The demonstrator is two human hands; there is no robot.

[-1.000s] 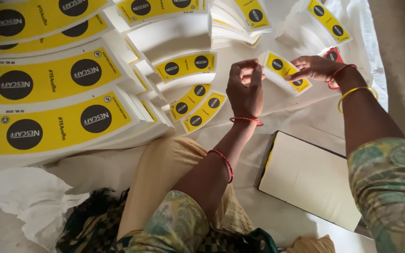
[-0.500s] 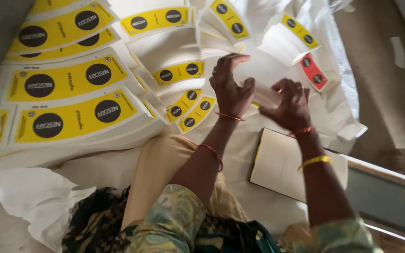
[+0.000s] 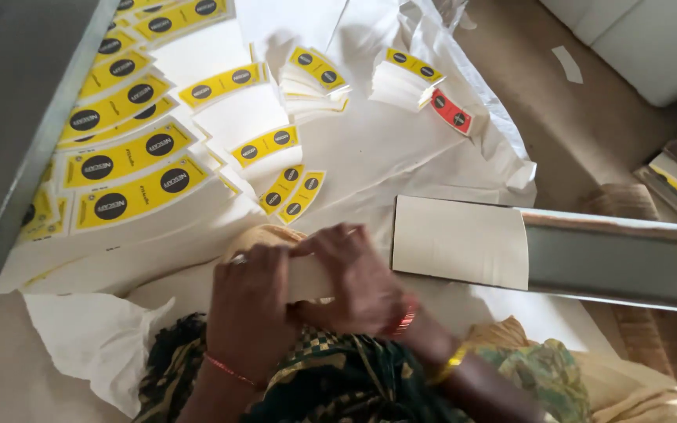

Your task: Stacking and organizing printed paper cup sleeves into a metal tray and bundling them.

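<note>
Both hands, left hand [image 3: 254, 307] and right hand [image 3: 354, 283], have dropped to the lap, gripping a white label [image 3: 308, 278].

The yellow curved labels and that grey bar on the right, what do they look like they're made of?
Yellow curved labels: thin card or paper, matte print on white stock, lying flat in fanned stacks. Grey bar: probably metal, smooth with a dull sheen and bright edge. Both hands grip a rolled white piece, likely the same card.

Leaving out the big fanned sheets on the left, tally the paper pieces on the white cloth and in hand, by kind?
Stacks of small yellow labels: 2
Red label: 1
Small yellow strips: 2
Mid-size white blanks with a yellow band: 2
Plain cream card: 1
Rolled cream piece, held: 1
Total: 9
</note>
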